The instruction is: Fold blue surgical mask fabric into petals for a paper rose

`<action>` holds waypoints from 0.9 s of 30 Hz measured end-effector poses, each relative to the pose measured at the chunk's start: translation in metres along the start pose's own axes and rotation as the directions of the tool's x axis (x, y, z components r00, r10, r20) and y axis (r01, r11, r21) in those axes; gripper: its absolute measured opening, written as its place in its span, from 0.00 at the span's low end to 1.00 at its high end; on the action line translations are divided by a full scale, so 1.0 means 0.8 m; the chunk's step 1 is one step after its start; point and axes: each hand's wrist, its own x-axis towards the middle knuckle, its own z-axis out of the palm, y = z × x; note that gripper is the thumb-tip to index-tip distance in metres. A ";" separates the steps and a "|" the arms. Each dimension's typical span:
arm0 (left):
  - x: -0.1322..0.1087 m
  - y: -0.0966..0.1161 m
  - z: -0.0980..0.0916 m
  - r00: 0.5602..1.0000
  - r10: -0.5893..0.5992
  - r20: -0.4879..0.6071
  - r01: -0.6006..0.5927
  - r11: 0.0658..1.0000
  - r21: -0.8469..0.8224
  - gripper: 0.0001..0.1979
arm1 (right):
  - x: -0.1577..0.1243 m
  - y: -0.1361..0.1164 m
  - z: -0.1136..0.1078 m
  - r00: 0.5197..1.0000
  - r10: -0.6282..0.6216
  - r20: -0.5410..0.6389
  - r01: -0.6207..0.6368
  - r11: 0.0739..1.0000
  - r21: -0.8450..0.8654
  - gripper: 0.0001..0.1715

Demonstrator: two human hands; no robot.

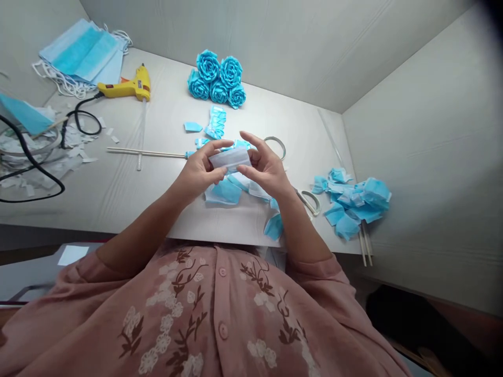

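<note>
Between my two hands, above the middle of the table, is a folded white strip of face-mask fabric (230, 158). My left hand (202, 170) pinches its left end with thumb and fingers. At the other end my right hand (265, 166) grips it, the index finger raised away from it. Below the hands lie cut blue and white mask pieces (223, 192), partly covered by them. Thin wooden sticks (157, 153) with a blue tip reach toward my left hand. Just beyond the hands is a stack of folded blue pieces (216, 122).
Blue fabric roses (218, 78) are grouped at the back. A yellow glue gun (133, 86) stands left, its black cord near white scraps (74, 137) and whole masks (84, 52). Scissors (308, 201), a tape roll (276, 146) and a blue fabric pile (353, 199) are at right.
</note>
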 end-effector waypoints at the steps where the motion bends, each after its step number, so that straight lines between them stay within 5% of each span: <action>1: 0.000 -0.001 0.000 1.000 0.012 0.001 -0.012 1.000 0.009 0.29 | 0.000 0.001 0.001 1.000 0.002 0.004 -0.002 1.000 0.015 0.46; 5: 0.003 -0.004 -0.003 0.996 0.077 -0.037 -0.080 0.993 -0.088 0.32 | 0.000 0.006 0.009 0.999 -0.013 -0.052 0.015 0.999 0.047 0.45; 8: 0.003 -0.001 0.000 0.999 0.007 -0.042 -0.017 0.969 -0.246 0.34 | 0.000 0.006 0.014 0.991 -0.030 -0.134 0.031 1.000 0.003 0.44; 12: -0.002 0.005 0.013 0.981 -0.177 0.075 0.191 0.946 -0.262 0.25 | 0.000 0.002 0.020 0.974 0.028 -0.225 -0.035 0.999 -0.028 0.41; 19: -0.004 0.006 0.016 0.977 -0.210 -0.037 0.191 0.938 -0.291 0.15 | -0.003 0.001 0.021 0.977 0.049 -0.206 -0.058 0.998 -0.038 0.40; 23: 0.001 0.011 0.008 0.972 -0.236 -0.013 0.213 0.898 -0.386 0.14 | -0.006 -0.006 -0.004 0.979 -0.083 -0.184 0.049 0.982 -0.181 0.34; 27: 0.003 0.014 0.005 0.965 -0.262 -0.003 0.243 0.902 -0.357 0.15 | -0.004 -0.010 -0.025 0.944 -0.320 -0.076 0.263 0.873 -0.410 0.31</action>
